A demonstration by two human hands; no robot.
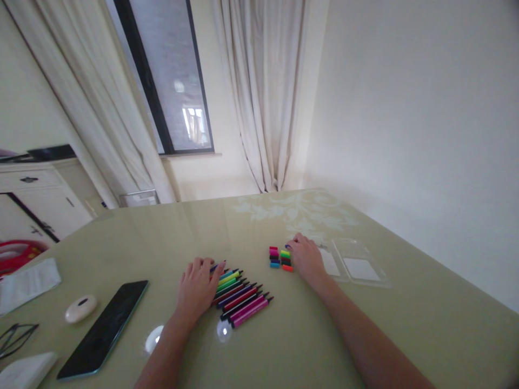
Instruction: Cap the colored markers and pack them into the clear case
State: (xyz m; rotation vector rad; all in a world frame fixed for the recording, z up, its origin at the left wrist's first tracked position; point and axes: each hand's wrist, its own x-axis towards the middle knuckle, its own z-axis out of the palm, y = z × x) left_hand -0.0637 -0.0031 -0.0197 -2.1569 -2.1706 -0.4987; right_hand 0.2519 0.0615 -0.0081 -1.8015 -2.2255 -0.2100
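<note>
Uncapped felt-tip markers (245,300) lie side by side in a slanted row on the table, tips pointing right. My left hand (198,286) rests at the row's far end, thumb and fingers closed around a dark blue marker (214,267). To the right stand two short columns of coloured marker caps (274,257), among them pink, black, blue, green and orange. My right hand (307,258) is beside the right column, with a small blue cap (287,246) at its pinched fingertips. Part of that cap is hidden by the fingers.
An opened clear plastic case (360,265) with white inserts lies right of my right hand. Left on the table (308,346) are a phone (105,329), a white oval case (81,309), a folded white cloth or tissue (30,283) and thin black glasses (17,339). A wall borders the right side.
</note>
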